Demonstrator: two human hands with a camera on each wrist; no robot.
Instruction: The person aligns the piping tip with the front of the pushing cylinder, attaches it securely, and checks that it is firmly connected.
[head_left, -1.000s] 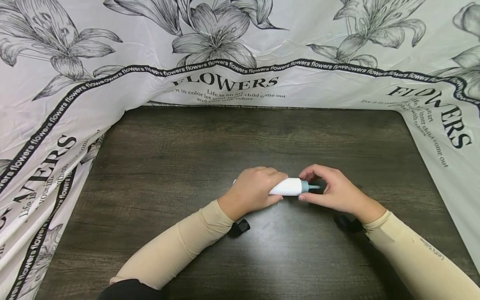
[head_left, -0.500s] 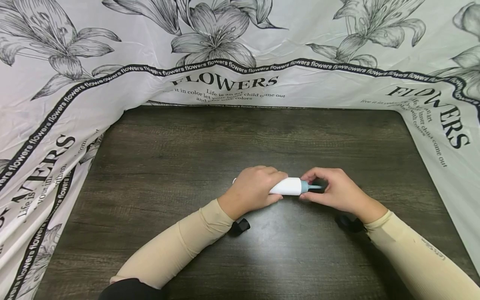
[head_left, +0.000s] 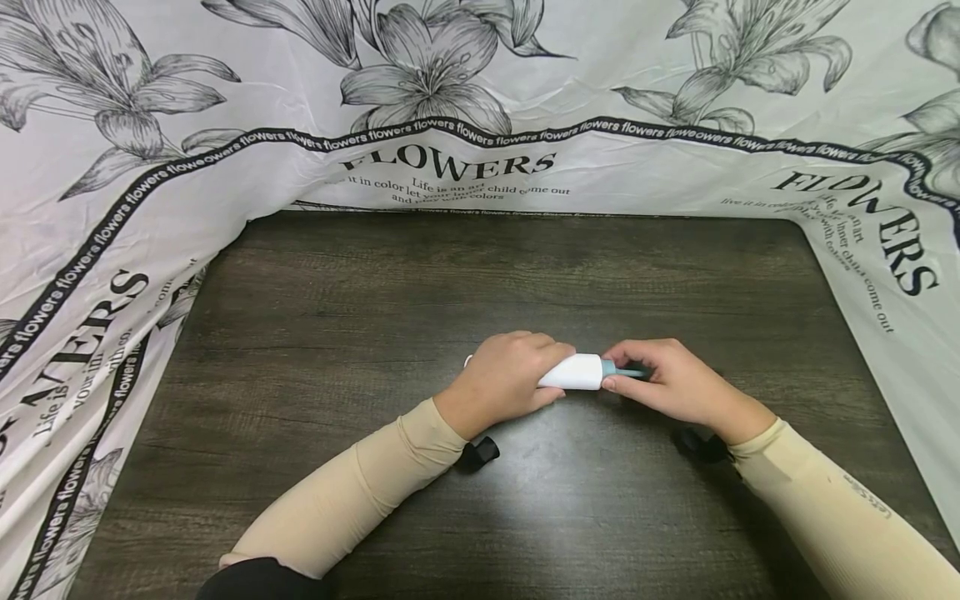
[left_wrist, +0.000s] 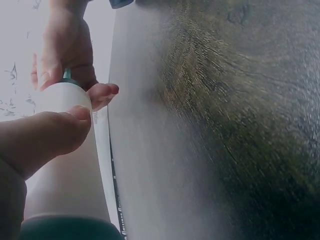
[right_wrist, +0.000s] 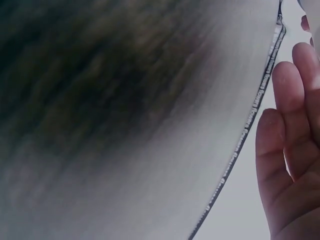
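Observation:
A white squeeze bottle (head_left: 573,372) with a teal nozzle cap (head_left: 609,369) lies sideways over the dark table, its thin spout facing right. My left hand (head_left: 510,377) grips the bottle's body from above, thumb on the near side. In the left wrist view, that thumb presses along the white bottle (left_wrist: 67,187), and a teal band shows at its near end. My right hand (head_left: 667,375) pinches around the cap between thumb and forefinger, with the spout inside its curve. The right wrist view shows only some of its fingers (right_wrist: 290,100) and a sliver of white at the corner.
The dark wood-grain table (head_left: 412,283) lies under both arms. White cloth with flower print (head_left: 465,92) borders it at the back and sides. Black camera mounts (head_left: 477,455) sit under the wrists, and beige sleeves (head_left: 352,483) cover the forearms.
My right thumb and forefinger have drawn closer together around the nozzle cap, the thumb moving in against the collar. The left hand and bottle have stayed nearly still.

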